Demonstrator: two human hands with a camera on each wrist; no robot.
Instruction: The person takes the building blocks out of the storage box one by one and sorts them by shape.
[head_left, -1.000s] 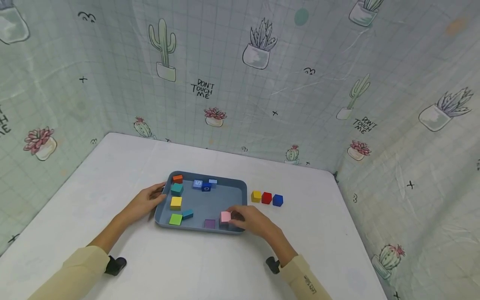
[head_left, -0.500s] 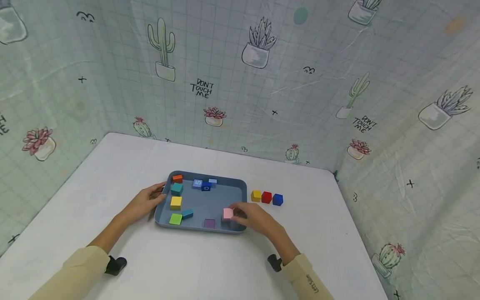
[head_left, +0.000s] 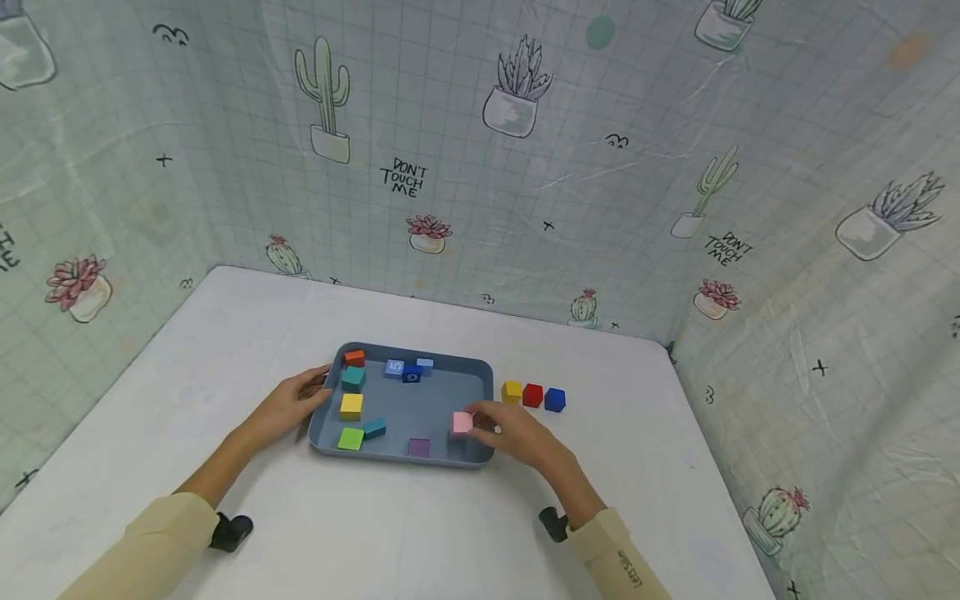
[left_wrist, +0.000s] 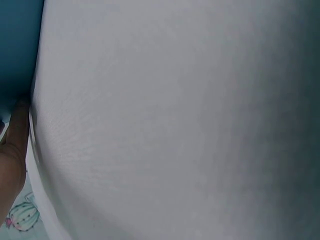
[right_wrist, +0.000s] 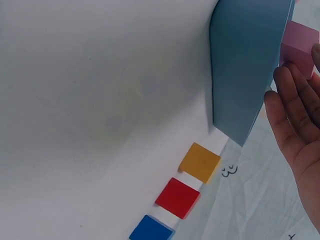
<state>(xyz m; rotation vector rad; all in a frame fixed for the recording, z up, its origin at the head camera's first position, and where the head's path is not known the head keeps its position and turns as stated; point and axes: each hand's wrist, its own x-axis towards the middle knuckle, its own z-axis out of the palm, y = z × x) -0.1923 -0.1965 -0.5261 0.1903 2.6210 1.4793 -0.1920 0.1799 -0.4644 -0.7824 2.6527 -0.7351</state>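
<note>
We see our right hand holding a pink block with the fingertips pinched on it, just above the near right corner of the blue tray. The block looks lifted a bit, so it can clear the low wall of the tray. Our left hand rests against the left side of the tray with the fingers loose and fairly straight, and we think it is there to keep the tray from sliding. Inside the tray sit more blocks: an orange one, a teal one, a yellow one, a green one, a purple one and some blue ones at the back. On the white table, right of the tray, three blocks stand in a neat row: a small yellow block, a red block and a blue block. They touch side by side, like a line being made.
</note>
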